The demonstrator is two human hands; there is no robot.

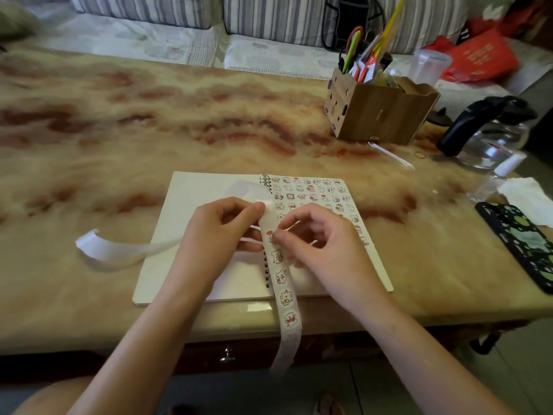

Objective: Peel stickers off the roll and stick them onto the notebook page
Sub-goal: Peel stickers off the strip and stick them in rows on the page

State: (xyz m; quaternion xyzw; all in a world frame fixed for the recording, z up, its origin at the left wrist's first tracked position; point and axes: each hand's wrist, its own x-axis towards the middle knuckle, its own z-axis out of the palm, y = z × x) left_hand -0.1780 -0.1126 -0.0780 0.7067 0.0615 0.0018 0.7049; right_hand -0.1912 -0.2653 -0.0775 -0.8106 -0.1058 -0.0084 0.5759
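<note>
An open spiral notebook lies flat on the table in front of me. Its right page carries several rows of small cartoon stickers. A white sticker strip with printed bear stickers runs from my hands down over the table's front edge. My left hand pinches the strip near its top. My right hand has thumb and forefinger closed on a sticker with a red heart on the strip. The emptied backing tape trails off to the left of the notebook.
A wooden organiser box with pens and scissors stands at the back right. A glass kettle with a black handle, a small white-capped bottle, a tissue and a patterned phone case sit along the right edge.
</note>
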